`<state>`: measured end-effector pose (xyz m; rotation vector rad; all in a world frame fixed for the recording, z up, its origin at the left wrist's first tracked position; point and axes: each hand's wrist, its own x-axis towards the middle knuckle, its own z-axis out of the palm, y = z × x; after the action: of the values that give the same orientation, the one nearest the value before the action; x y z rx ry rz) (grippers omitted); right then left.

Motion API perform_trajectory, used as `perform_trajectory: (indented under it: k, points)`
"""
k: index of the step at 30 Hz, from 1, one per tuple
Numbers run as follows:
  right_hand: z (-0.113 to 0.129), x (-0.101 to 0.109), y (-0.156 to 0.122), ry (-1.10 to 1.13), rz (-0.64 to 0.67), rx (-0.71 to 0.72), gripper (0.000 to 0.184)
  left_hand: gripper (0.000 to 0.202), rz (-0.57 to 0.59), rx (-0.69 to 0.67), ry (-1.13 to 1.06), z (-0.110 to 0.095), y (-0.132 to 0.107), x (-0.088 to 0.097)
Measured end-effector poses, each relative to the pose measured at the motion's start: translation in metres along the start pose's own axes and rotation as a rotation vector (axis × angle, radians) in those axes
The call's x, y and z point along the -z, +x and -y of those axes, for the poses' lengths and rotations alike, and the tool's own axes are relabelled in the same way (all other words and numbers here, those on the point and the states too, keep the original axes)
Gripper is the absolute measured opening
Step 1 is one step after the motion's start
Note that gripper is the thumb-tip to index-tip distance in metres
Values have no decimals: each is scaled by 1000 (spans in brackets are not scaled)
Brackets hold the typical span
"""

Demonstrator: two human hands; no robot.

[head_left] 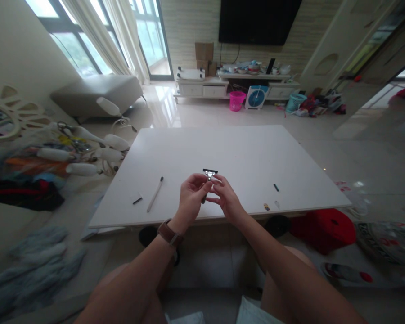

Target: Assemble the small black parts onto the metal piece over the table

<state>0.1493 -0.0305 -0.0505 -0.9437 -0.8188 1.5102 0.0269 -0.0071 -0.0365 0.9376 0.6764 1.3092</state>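
Both my hands meet over the near part of a white table (243, 148). Between them is a small razor (209, 173) with a black head and a silvery neck, its head pointing away from me. My left hand (191, 198), a brown watch strap on its wrist, has its fingers curled round the razor's handle. My right hand (224, 196) pinches the razor just below the head. On the table to the left lie a thin whitish stick (155, 194) and a small black piece (137, 200).
Small bits lie on the table at the right: a dark piece (276, 187) and tiny parts (267, 206) near the front edge. A red object (326, 227) sits on the floor under the table's right corner. Clutter fills the left; a TV stand (236, 85) is far back.
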Motion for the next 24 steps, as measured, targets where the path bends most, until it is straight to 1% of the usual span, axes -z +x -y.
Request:
perform_trajectory:
  k: [2, 5, 8, 11, 19, 24]
  points:
    - [-4, -2, 0, -26, 40, -10, 46, 29, -20, -32, 68, 1, 1, 2]
    - [-9, -5, 1, -92, 86, 32, 51, 28, -41, -38, 131, 0, 1, 4]
    - [-13, -6, 1, -134, 62, 54, 52, 26, -67, -63, 194, 0, 2, 4]
    - [-12, -6, -1, -175, 56, 70, 49, 28, -91, -76, 206, 1, 3, 5]
    - [-8, -7, -3, -228, 68, 127, 39, 36, -107, -39, 193, -2, 4, 2]
    - [-7, -8, -5, -281, 82, 155, 29, 36, -102, -20, 207, 0, 6, 4]
